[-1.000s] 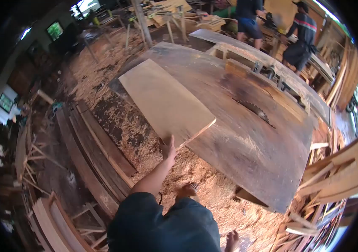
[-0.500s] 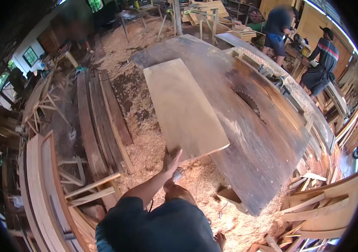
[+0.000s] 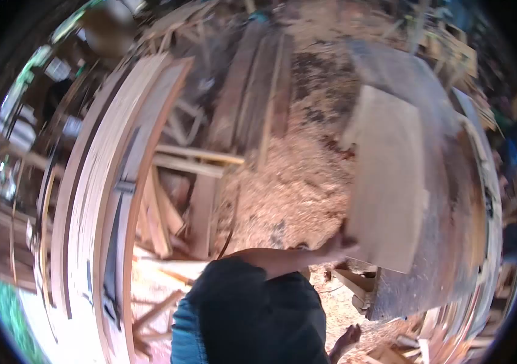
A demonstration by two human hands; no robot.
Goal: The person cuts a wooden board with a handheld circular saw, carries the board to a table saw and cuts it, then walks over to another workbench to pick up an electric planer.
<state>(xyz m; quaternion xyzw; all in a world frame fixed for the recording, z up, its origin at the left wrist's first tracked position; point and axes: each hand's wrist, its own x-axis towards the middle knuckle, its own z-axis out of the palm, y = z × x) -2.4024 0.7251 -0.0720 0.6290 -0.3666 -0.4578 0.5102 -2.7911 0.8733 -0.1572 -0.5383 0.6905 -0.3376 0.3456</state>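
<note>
My left hand (image 3: 338,244) grips the near left corner of a pale, flat wooden board (image 3: 389,182). The board overlaps the left side of a large, dark, worn tabletop (image 3: 443,242); whether it rests there or is held just above, I cannot tell. Low in the view, beside my dark shirt, is what looks like my right hand (image 3: 346,341), apart from the board. It is blurred, and its fingers are hard to make out.
Long planks (image 3: 97,176) stand stacked at the left. Dark boards (image 3: 249,85) lie further back, with thin battens (image 3: 198,155) nearer. Wood shavings (image 3: 298,182) cover the floor. Offcuts (image 3: 431,340) lie at the lower right.
My view has swung left, so the tabletop and board now appear further right. The left hand keeps hold of the board. The saw blade seen earlier in the tabletop is no longer discernible.
</note>
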